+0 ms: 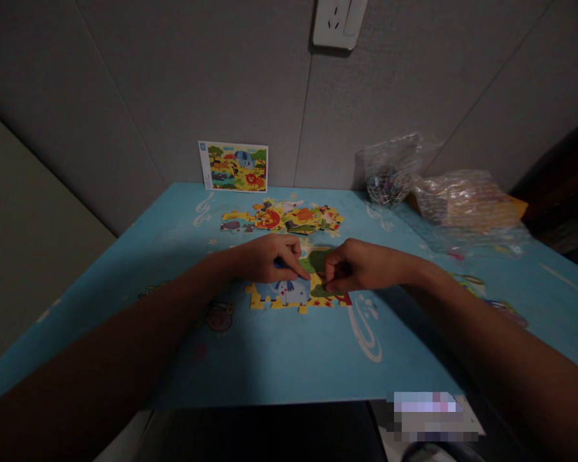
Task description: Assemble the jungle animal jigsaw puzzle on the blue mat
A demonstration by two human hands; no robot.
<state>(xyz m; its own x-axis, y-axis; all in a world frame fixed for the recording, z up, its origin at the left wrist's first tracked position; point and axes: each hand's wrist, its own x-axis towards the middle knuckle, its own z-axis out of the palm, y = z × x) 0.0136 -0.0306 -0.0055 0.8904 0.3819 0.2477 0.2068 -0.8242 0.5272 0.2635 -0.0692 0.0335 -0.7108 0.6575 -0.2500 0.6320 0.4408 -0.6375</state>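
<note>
On the blue patterned table, a partly joined jigsaw puzzle shows a blue elephant, yellow ground and green bushes. My left hand reaches over its upper left part. Its index finger is stretched out and touches the puzzle near the middle, with the thumb lower and apart, the other fingers curled. My right hand is over the puzzle's right side, thumb and fingertips closed in a pinch at a puzzle piece on the surface. The fingers hide most of that piece. Behind both hands lies a cluster of loose and joined puzzle pieces.
A reference picture card leans against the grey wall at the back. Clear plastic bags lie at the back right, one over something yellow. A wall socket is above. The table's front edge is near my body.
</note>
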